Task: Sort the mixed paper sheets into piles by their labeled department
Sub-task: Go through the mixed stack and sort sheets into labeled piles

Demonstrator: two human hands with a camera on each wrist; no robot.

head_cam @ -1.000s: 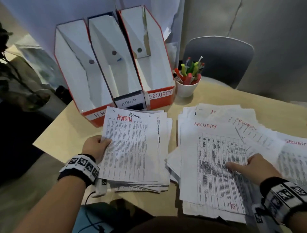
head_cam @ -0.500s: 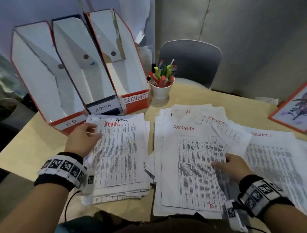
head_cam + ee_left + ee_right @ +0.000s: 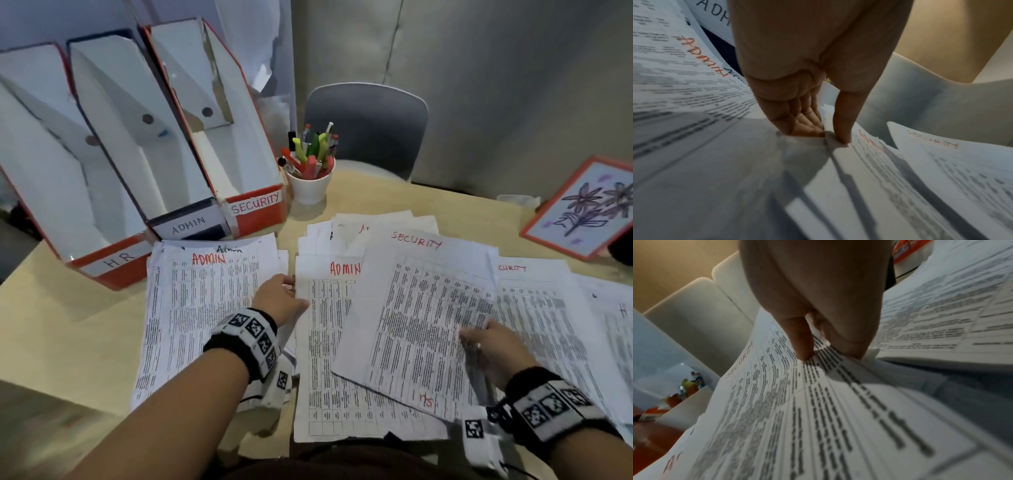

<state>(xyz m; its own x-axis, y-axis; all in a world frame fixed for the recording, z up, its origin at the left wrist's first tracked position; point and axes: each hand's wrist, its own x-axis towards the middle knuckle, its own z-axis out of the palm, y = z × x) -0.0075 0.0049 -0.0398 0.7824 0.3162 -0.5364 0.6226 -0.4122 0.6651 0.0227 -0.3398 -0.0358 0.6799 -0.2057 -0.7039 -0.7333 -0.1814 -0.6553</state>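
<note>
Under the right hand [image 3: 493, 346], a thin, floppy SECURITY sheet [image 3: 418, 318] is being pinched at its edge; the ADMIN sheet [image 3: 329, 342] is being pinched by the left hand [image 3: 281, 301].

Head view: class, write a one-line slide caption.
Right hand lifts a SECURITY sheet off an ADMIN sheet pinched by the left hand.

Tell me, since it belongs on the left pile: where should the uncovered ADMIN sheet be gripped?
Grip the ADMIN sheet at its bare left edge, coming from the left, where the left hand already pinches it; the lifted SECURITY sheet overlaps its right side.
</note>
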